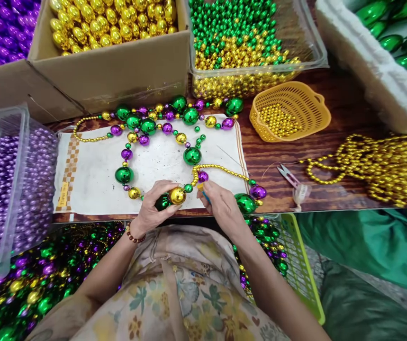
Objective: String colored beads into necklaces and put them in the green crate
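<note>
A long bead strand (153, 125) of green, gold and purple balls loops over a white cloth (93, 175) on the wooden table. My left hand (151, 208) is closed round a gold ball (177, 195) and a dark green ball (162, 202) at the strand's near end. My right hand (221, 204) is pinched just to the right, fingertips by a small green bead (188, 188) and a purple bead (203, 176); something small and blue-yellow shows in its fingers. A thin gold bead string (221, 168) runs right from there to a green ball (246, 203).
Cardboard box of gold balls (111, 28) and clear tub of green and gold beads (246, 47) stand at the back. A tub of purple beads (0, 189) is left. Orange basket (290, 111), thread snips (290, 177) and a gold strand pile (384, 166) lie right. Finished strands (29, 279) fill baskets below.
</note>
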Motion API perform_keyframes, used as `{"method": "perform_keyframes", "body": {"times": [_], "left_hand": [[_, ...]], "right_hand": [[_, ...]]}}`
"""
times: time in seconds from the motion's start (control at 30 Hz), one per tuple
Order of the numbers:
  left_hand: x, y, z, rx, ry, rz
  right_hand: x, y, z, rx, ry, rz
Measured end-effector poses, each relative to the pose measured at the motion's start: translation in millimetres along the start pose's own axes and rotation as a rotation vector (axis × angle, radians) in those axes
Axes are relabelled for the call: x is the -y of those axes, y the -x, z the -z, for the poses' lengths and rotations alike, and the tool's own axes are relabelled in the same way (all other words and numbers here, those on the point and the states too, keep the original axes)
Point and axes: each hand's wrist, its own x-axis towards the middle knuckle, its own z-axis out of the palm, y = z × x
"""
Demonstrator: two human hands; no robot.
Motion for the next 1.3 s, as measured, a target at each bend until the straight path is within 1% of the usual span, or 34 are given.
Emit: {"method": "perform_keyframes", "body": {"times": [0.07,0.17,0.27,0.33,0.4,0.5,0.63,0.77,0.9,1.1,1.3], "left_hand": [[0,0,0.5,0.0,-0.001,0.001],[0,0,1.3,0.011,0.001,-0.001],[0,0,1.1,0.007,0.001,-0.019],[1,-1,0.5,-0.002,-0.01,-0.035],[0,-3,-0.1,-0.004,-0.023,-0.058],[-1,-5,-1.2,0.001,-0.046,-0.109],[-2,-5,-4.1,0.013,-0.074,-0.165],[1,-2,-7.0,0.021,-0.069,-0.196],[3,0,-8.2,0.038,-0.073,-0.208],[2,0,-9.1,0.061,-0.099,-0.2],[1,-1,-10.2,0.078,-0.114,-0.213]], "right_hand": [[-8,3,-1,0.003,-0.095,0.025],[-16,10,-1,-0.02,-0.144,0.051],[-20,15,3,0.017,-0.085,0.106],[-18,16,7,0.034,-0.018,0.156],[-14,16,11,0.062,0.02,0.172],[-4,16,14,0.104,0.049,0.14],[7,15,13,0.037,0.171,0.06],[13,10,11,-0.022,0.319,-0.023],[14,7,10,-0.04,0.451,-0.042],[14,9,10,-0.017,0.643,-0.079],[17,11,11,0.028,0.73,-0.145]]}}
